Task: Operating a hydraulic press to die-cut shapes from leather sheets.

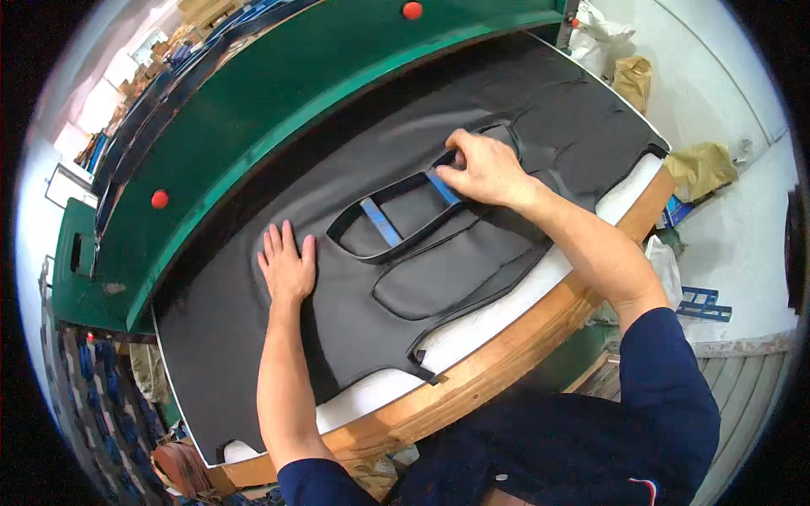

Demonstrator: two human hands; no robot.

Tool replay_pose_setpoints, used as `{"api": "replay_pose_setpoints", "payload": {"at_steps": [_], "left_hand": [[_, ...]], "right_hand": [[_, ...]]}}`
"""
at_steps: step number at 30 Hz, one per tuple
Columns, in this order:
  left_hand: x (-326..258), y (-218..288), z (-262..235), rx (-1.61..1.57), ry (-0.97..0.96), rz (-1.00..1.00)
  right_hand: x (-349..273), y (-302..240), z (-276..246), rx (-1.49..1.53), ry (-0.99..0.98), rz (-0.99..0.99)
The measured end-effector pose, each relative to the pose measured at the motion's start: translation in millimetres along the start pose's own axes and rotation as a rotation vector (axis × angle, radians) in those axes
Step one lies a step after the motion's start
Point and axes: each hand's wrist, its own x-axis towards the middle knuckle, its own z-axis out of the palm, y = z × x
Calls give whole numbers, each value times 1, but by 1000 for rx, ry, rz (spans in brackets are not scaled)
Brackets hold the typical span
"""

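A cutting die [381,223] lies on a black leather-like sheet [224,354]. Its long dark metal band is rounded at the left end, with blue bars across its middle. My right hand [488,171] is closed on the die's right part, fingers over the upper rim and thumb by a blue bar; the hand hides some of the band there. Left of the die, my left hand [288,268] rests flat on the sheet with its fingers stretched out. Below the die, cut outlines [456,270] of a similar long shape show in the sheet.
A white board [498,308] shows under the sheet's ragged near edge, above a wooden front edge [472,375]. Behind stands a green machine beam [278,93] with red buttons [159,199]. Bags [702,171] and a blue metal piece [704,304] lie at the right.
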Motion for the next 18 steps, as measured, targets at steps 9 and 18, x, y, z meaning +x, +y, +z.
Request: {"api": "replay_pose_setpoints", "payload": {"at_steps": [9, 18], "left_hand": [[-2, -1, 3, -4, -12, -21], [-1, -5, 4, 18, 0, -30]], "right_hand": [[4, 1, 23, 117, -340, 133], [32, -39, -35, 64, -107, -22]]}}
